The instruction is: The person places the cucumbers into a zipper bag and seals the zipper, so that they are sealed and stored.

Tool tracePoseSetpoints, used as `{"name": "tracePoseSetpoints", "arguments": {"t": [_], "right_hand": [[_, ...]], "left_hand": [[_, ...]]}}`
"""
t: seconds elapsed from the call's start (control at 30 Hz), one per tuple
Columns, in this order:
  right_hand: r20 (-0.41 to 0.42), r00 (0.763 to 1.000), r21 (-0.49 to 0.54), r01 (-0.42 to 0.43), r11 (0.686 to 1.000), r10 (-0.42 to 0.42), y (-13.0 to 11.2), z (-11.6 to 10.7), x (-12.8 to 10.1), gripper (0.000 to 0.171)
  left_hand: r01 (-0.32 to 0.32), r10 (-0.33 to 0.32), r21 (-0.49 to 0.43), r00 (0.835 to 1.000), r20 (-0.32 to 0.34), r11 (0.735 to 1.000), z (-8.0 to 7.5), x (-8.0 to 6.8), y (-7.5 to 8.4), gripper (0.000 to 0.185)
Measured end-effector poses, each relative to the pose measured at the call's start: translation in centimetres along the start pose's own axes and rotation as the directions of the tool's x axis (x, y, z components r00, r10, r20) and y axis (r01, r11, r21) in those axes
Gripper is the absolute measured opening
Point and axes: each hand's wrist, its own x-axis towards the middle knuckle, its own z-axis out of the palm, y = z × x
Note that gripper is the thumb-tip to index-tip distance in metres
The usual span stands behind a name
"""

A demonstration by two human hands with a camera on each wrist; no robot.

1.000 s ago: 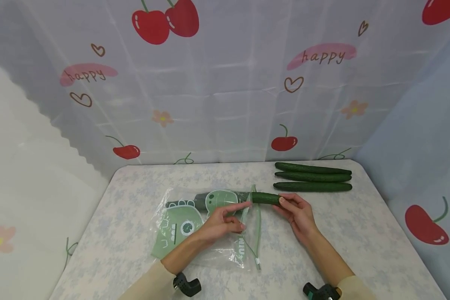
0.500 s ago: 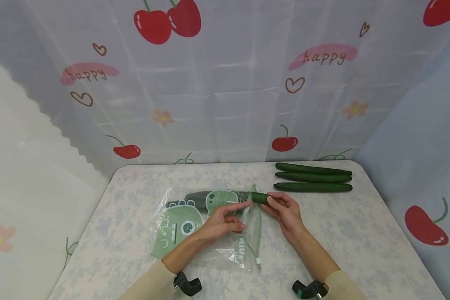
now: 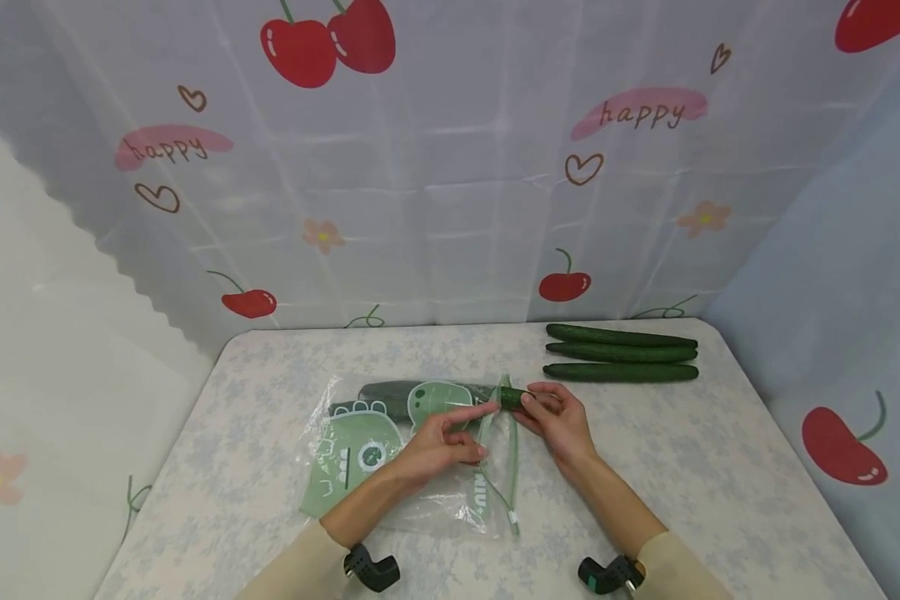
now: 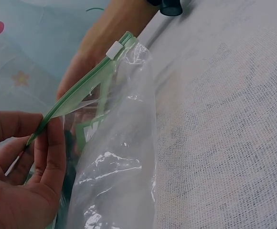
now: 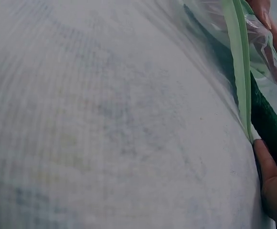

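A clear zip bag (image 3: 450,500) with green cartoon prints lies flat on the table, its mouth to the right. My left hand (image 3: 438,446) pinches the bag's green zip edge (image 4: 76,88), as the left wrist view shows. With thumb and fingers, my right hand (image 3: 562,425) holds the end of a cucumber (image 3: 512,398). Most of that cucumber is inside the bag; only a short end sticks out of the mouth. Next to it in the bag shows another dark green long shape, partly covered by the print. In the right wrist view the cucumber (image 5: 267,117) passes between the mouth's edges.
Several cucumbers (image 3: 621,373) lie side by side at the table's back right. A white slider (image 4: 114,50) sits near the zip's end. Behind the patterned table (image 3: 690,467) hangs a curtain (image 3: 457,233) with cherry prints.
My right hand has moved left, pushing the cucumber deeper into the bag, so less of it sticks out. The left hand has stayed at the bag's mouth.
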Motion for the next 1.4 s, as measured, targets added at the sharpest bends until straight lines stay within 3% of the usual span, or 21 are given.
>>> {"name": "tracePoseSetpoints", "arguments": {"t": [0.3, 0.57, 0.77, 0.97, 1.1, 1.23, 1.4], "right_hand": [[-0.018, 0.999, -0.066, -0.033, 0.997, 0.031, 0.3, 0.5, 0.1, 0.037], [-0.009, 1.000, -0.085, 0.011, 0.996, -0.012, 0.1, 0.7, -0.2, 0.029], [-0.008, 1.000, -0.069, 0.027, 0.997, -0.028, 0.3, 0.6, -0.1, 0.040], [-0.005, 0.999, -0.075, 0.043, 0.996, -0.044, 0.6, 0.8, 0.0, 0.031], [-0.029, 0.997, -0.220, 0.057, 0.974, -0.065, 0.7, 0.8, -0.1, 0.039], [-0.053, 0.993, -0.394, 0.079, 0.916, -0.109, 0.8, 1.0, -0.3, 0.053], [-0.087, 0.988, -0.433, 0.079, 0.898, -0.129, 0.5, 1.6, -0.2, 0.054]], "left_hand": [[0.008, -0.007, 0.017, 1.000, -0.025, 1.000, -1.1, -0.3, -0.3, 0.068], [0.032, -0.032, 0.024, 0.999, -0.020, 0.999, -1.4, -0.2, 0.1, 0.067], [0.021, -0.021, 0.028, 1.000, -0.007, 0.999, -1.4, -0.1, 0.2, 0.066], [0.012, -0.012, 0.035, 1.000, -0.007, 0.999, -1.5, 0.1, 0.3, 0.065], [0.013, -0.013, 0.042, 1.000, 0.004, 0.999, -1.3, 0.2, 0.3, 0.065], [0.005, -0.006, 0.038, 1.000, 0.014, 0.999, -1.0, 0.4, 0.3, 0.066], [0.008, -0.009, 0.028, 1.000, 0.013, 1.000, -0.8, 0.5, 0.1, 0.067]]}}
